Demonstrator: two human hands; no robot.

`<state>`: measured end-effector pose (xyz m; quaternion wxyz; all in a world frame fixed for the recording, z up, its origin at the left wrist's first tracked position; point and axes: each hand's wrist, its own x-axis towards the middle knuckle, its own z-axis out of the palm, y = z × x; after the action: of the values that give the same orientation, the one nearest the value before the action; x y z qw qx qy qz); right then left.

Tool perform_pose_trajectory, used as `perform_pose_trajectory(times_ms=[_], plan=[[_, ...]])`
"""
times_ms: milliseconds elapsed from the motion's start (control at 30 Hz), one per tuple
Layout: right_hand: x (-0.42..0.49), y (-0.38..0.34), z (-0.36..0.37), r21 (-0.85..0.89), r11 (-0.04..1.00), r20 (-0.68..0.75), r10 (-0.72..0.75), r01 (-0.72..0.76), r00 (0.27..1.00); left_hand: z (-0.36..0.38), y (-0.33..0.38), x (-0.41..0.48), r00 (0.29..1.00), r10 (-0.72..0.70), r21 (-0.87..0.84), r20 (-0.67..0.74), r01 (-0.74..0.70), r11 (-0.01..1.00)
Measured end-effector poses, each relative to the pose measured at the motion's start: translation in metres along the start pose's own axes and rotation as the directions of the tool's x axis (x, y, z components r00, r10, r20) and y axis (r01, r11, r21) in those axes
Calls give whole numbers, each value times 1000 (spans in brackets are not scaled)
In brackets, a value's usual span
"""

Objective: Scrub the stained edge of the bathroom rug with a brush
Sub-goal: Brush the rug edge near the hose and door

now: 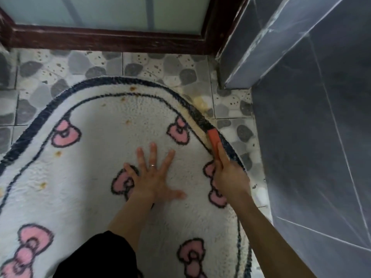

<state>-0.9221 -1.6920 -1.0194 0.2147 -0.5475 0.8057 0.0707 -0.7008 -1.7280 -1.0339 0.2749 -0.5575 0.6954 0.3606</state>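
Left hand (153,175) lies flat, fingers spread toward twelve o'clock. Right hand (228,173) is fisted, forefinger extended toward eleven o'clock.

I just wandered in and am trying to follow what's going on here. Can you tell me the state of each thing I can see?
rug: flat on the floor, brown stains near its far edge.
brush: gripped, laid against the rug's dark right border.
right hand: closed around the brush handle.
left hand: fingers spread, palm flat on the rug.
pebble floor: yellowish stain beside the rug's edge.
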Motion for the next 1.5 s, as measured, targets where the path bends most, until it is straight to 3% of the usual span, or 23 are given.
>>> perform_pose_trajectory(times_ms=[100,267,333,433,533,633,667,733,800,900,1000,1133,1200,1267,1367,1500], plan=[[24,-6,3,-69,998,-57,-17,13,998,1,-2,0,1000,6,-12,-2,-6,1000],[-103,55,16,-134,989,96,70,-56,993,-3,1,-2,1000,6,-7,8,-6,1000],[-76,49,10,-101,993,125,74,-61,989,-4,1,-3,1000,4,-19,6,-4,1000],[17,-21,-4,-16,997,19,-80,80,997,1,2,-1,1000,2,-22,-2,-2,1000],[59,-55,-3,-12,985,27,-170,170,985,2,-1,1,1000,-2,-31,-28,1,1000],[-14,5,13,-133,980,33,-143,146,989,1,-1,-2,1000,9,-43,-13,-9,999],[-48,25,16,-138,984,10,-113,114,994,-1,-1,-2,1000,16,-44,-19,-16,999],[-77,44,10,-74,997,106,-15,23,994,-1,-1,-2,1000,25,-49,-18,-25,998],[-48,25,-3,-90,994,144,-45,58,989,-1,-2,-2,1000,18,-69,-11,-19,997],[44,-61,-22,-44,990,41,-131,133,991,-1,0,-2,1000,16,-56,-7,-16,998],[81,-84,-15,-90,984,37,-148,151,988,-2,-1,-1,1000,2,-60,-3,-2,998],[-31,0,-3,-108,990,81,-80,88,994,-5,-1,-3,1000,0,-53,3,1,999],[-62,23,-6,-100,995,205,10,11,979,-5,0,-1,1000,-2,-73,13,3,997],[-42,13,-11,-144,989,219,10,23,976,-5,0,-1,1000,-5,-92,5,6,996],[29,-52,-14,-89,991,44,-95,99,995,-4,2,-1,1000,-22,-56,9,22,998],[66,-75,-23,-55,992,67,-110,113,992,-4,3,-2,1000,-21,-28,-1,21,999]])
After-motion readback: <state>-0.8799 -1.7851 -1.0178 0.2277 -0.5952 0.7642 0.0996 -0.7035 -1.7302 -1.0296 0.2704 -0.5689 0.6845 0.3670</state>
